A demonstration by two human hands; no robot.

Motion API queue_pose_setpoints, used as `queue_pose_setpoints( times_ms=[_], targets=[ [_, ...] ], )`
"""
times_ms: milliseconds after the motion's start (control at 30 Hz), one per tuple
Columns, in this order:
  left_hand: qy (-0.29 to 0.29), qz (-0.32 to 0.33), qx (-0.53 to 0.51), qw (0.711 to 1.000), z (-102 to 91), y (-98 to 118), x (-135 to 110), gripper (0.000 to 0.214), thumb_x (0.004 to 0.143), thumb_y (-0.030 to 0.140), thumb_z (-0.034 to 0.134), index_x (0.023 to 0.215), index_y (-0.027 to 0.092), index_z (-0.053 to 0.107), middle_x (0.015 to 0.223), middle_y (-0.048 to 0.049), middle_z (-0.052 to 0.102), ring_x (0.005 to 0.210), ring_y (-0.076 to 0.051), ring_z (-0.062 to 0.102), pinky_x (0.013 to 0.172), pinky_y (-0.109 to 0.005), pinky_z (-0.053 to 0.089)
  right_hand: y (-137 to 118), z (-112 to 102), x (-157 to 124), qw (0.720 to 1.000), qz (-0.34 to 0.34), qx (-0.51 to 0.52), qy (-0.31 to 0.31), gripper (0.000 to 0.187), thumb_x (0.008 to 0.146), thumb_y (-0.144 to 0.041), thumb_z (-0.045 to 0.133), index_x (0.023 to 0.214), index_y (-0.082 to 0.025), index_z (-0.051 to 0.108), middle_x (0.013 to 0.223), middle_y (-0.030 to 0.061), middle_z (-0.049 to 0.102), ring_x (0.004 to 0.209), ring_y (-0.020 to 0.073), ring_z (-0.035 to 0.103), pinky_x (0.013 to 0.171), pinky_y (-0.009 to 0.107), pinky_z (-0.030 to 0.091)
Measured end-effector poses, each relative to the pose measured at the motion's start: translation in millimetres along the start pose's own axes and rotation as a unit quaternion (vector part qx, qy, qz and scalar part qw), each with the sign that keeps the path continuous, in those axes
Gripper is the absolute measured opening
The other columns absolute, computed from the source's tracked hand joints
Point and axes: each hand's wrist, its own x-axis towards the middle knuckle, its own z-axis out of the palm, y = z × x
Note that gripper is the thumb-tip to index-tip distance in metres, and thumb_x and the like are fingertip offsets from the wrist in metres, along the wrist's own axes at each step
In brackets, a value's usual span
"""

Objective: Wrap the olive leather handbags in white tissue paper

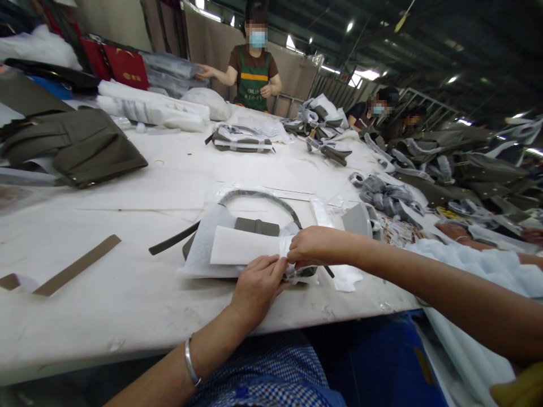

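White table (127, 299): left hand (257, 288) and right hand (316, 246) both pinch foam wrap (244, 246) enclosing olive bag (257, 227).

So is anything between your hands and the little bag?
Yes. A white wrapping sheet lies over the bag, and the left hand and right hand pinch that sheet at its right end.

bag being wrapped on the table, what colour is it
Olive green: the bag peeks out of white foam wrap. Head view shows it best.
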Motion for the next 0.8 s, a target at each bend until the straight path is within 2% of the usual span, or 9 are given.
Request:
queue_pose_setpoints(
  times_ms=[167,367,533,633,733,800],
  targets=[
    [-0.001,0.001,0.004,1.000,0.1,0.2,-0.2,0.049,0.076,0.031,0.081,0.115,0.013,0.059,0.106,-0.0113,0.073,0.098,-0.027,0.068,0.090,-0.040,0.056,-2.9,-14.0,1.5,0.999,0.024,-0.004,-0.022,0.014,0.088,-0.030,0.070,0.100,-0.028,0.075,0.089,0.0019,0.076,0.077,0.0156,0.066,0.057,0.027,0.028],
    [0.001,0.000,0.002,1.000,-1.3,1.5,0.6,0.041,0.082,0.028,0.076,0.116,0.014,0.059,0.105,-0.0100,0.073,0.101,-0.025,0.068,0.092,-0.039,0.056,-7.0,-28.4,14.3,0.995,0.050,-0.023,-0.087,0.013,0.089,-0.030,0.067,0.096,-0.027,0.077,0.084,0.0027,0.076,0.073,0.0150,0.065,0.054,0.026,0.026],
    [0.014,0.017,0.009,1.000,0.3,1.2,-0.4,0.034,0.087,0.028,0.070,0.116,0.013,0.059,0.105,-0.0097,0.075,0.103,-0.026,0.069,0.094,-0.039,0.056,10.1,-14.5,27.5,0.999,0.018,-0.002,-0.041,0.016,0.089,-0.036,0.066,0.091,-0.024,0.076,0.080,0.0034,0.075,0.069,0.0152,0.062,0.054,0.026,0.025],
    [0.010,0.014,0.014,1.000,1.8,0.7,-1.5,0.035,0.089,0.027,0.068,0.120,0.014,0.059,0.108,-0.0099,0.074,0.105,-0.025,0.068,0.094,-0.039,0.056,22.6,-3.1,34.5,0.999,0.003,0.044,-0.021,0.018,0.086,-0.040,0.069,0.087,-0.023,0.075,0.077,0.0022,0.073,0.068,0.0148,0.060,0.054,0.026,0.025],
    [-0.001,0.009,0.018,1.000,2.4,1.1,-2.0,0.035,0.091,0.029,0.066,0.122,0.014,0.059,0.110,-0.0107,0.073,0.105,-0.025,0.068,0.095,-0.039,0.055,33.8,6.0,38.7,0.994,0.007,0.110,-0.021,0.018,0.083,-0.041,0.072,0.085,-0.022,0.074,0.073,-0.0002,0.071,0.066,0.0134,0.058,0.055,0.024,0.026],
    [-0.007,0.006,0.019,1.000,1.7,1.9,-1.6,0.034,0.091,0.029,0.065,0.122,0.015,0.059,0.110,-0.0098,0.073,0.105,-0.024,0.068,0.096,-0.040,0.055,41.0,11.6,40.1,0.991,0.022,0.128,0.000,0.022,0.080,-0.043,0.073,0.083,-0.022,0.071,0.074,-0.0008,0.070,0.066,0.0132,0.057,0.055,0.024,0.026]
  ],
)
